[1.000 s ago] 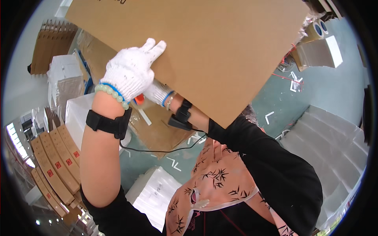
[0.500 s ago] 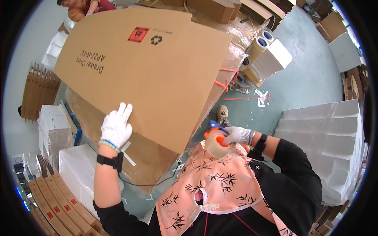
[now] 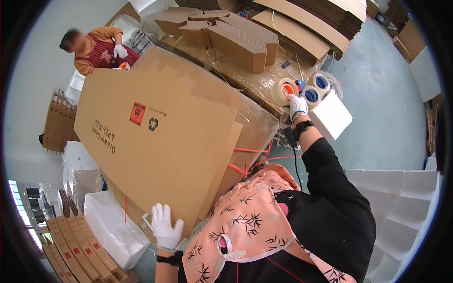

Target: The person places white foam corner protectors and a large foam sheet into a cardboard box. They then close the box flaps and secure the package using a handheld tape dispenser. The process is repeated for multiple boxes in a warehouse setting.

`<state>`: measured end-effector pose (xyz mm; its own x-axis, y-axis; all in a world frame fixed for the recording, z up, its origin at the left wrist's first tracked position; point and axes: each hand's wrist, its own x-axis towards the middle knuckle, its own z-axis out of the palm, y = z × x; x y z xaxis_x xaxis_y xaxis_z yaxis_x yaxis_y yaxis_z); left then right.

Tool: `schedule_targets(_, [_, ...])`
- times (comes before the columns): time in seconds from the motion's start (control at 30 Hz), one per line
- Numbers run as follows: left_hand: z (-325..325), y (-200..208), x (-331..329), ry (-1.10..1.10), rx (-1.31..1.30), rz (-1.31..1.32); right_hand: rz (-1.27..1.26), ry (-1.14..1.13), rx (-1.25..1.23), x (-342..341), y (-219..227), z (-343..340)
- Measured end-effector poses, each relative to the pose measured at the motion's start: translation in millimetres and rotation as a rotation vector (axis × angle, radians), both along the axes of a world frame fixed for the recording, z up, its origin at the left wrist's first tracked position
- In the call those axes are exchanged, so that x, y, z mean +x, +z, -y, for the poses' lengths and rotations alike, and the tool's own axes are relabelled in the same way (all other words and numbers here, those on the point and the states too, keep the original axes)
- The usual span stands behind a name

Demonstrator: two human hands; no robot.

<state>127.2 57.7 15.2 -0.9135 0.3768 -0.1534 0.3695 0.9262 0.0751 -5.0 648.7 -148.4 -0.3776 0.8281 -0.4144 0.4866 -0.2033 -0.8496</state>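
A large flat cardboard carton (image 3: 174, 122) with dark print and a red label lies across the work surface in front of me. My left hand (image 3: 166, 226), in a white glove, rests with fingers spread at its near edge. Off to the far right, my right hand (image 3: 297, 105), also gloved, is closed on a tape dispenser (image 3: 286, 89) with an orange hub, a blue part and a wide roll of clear tape. It is at the table's corner, beside other tape rolls (image 3: 312, 95) with blue cores. Whether the dispenser touches the table, I cannot tell.
Across the carton stands a co-worker (image 3: 101, 52) in a striped apron and white gloves, near another orange tape dispenser (image 3: 124, 66). Folded cardboard pieces (image 3: 238, 45) lie at the back. A white box (image 3: 331, 115) is right of my hand; white foam blocks (image 3: 391, 207) stand lower right.
My right hand has carried the tape dispenser from my front out to the far right corner. My left hand is lower in view, nearer me. The co-worker shows more fully, standing more upright.
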Motion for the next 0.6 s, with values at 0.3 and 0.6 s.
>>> schedule_targets(0.3, [-85.3,-64.9,33.4,0.302,-0.056,-0.370,0.367,0.133,0.093,-80.0,-82.8,-117.8])
schedule_targets(0.6, [-134.9,-40.8,-22.9,0.117,-0.027,-0.261,-0.042,0.653,1.069,-110.4,40.3,-51.7])
